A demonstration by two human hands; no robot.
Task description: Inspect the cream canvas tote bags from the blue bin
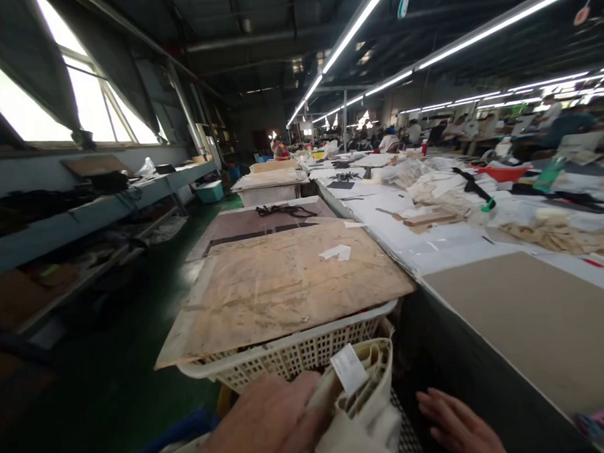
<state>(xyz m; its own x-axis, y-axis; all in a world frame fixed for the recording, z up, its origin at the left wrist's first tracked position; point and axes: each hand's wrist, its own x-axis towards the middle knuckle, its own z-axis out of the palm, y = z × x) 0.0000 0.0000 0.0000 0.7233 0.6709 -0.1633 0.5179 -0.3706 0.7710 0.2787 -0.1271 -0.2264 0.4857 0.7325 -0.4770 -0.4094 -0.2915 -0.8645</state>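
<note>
Low in the head view, a folded bundle of cream fabric (373, 383) stands up with a white label (349, 369) on its top edge. My left hand (270, 418) grips the bundle from its left side; its fingertips are partly hidden against the cloth. To the right of the bundle and apart from it, my right hand (461, 423) is open, fingers stretched out, with nothing in it. Just beyond the bundle is a cream plastic basket (297, 350) with slotted walls, topped by a worn wooden board (284, 287).
A long worktable (526, 317) on the right carries brown sheet material, cloth scraps and plastic bags. Something blue (166, 436) lies at the lower left, by the green floor (139, 394). A shelf bench (96, 215) runs beneath the windows. Other people are far off.
</note>
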